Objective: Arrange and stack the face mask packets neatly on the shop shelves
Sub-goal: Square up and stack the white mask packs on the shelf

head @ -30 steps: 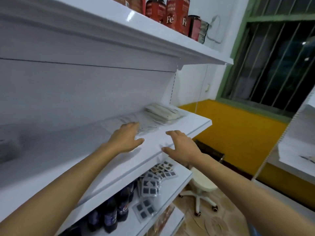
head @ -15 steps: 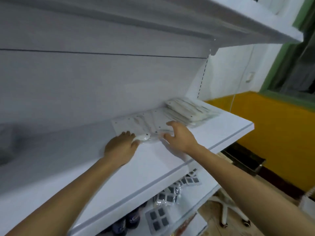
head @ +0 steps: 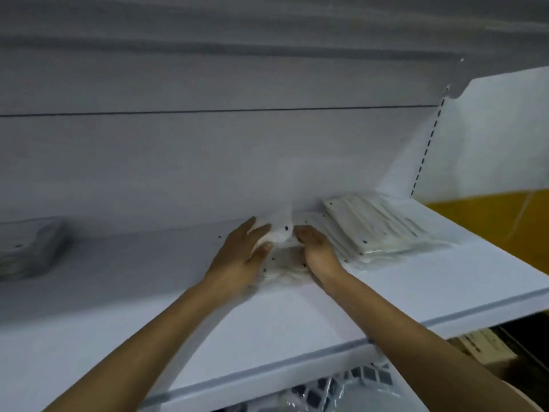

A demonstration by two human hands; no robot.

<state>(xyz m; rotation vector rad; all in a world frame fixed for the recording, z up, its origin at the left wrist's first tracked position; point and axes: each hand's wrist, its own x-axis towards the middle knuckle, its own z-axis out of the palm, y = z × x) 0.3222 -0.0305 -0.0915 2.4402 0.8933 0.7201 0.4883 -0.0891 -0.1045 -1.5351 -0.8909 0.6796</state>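
Since a moment ago, your hands have closed together on the loose clear-plastic face mask packets [head: 285,263]. Your left hand [head: 240,257] fingers pinch one packet's lifted edge; your right hand [head: 319,254] presses flat, fingers straight, beside the stacked white packets [head: 383,227] on the white shelf [head: 297,316].

head cam | faces forward and down | close over white shelf [head: 386,295] | single view

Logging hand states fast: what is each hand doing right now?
Left hand: holds a clear face mask packet, thumb curled on it.
Right hand: fingers rest on the loose packets; whether it grips them cannot be told.
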